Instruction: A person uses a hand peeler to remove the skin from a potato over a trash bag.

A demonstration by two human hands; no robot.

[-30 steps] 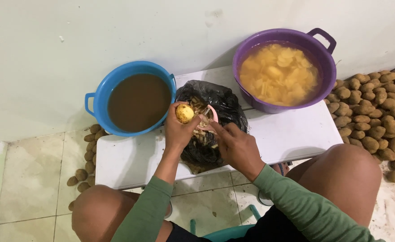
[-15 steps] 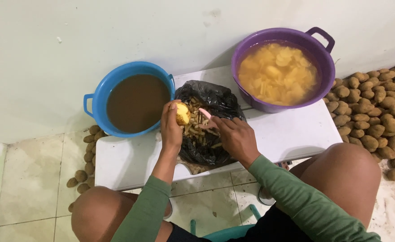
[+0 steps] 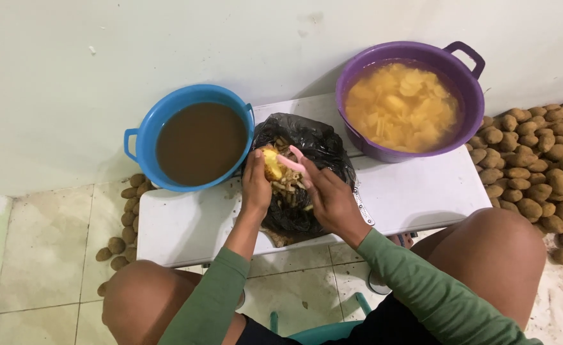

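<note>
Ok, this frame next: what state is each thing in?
Potato: partly peeled, held in left hand.
Peeler: in right hand, against the potato.
Black bag: open, peels inside.
Blue tub: full of brown water.
Purple tub: water with peeled pieces.
Potato heap: unpeeled.

A yellow potato [image 3: 270,163], a pink peeler [image 3: 292,164], a black bag [image 3: 313,144], a blue tub [image 3: 160,118], a purple tub [image 3: 470,102], green sleeves [image 3: 435,291]
</note>
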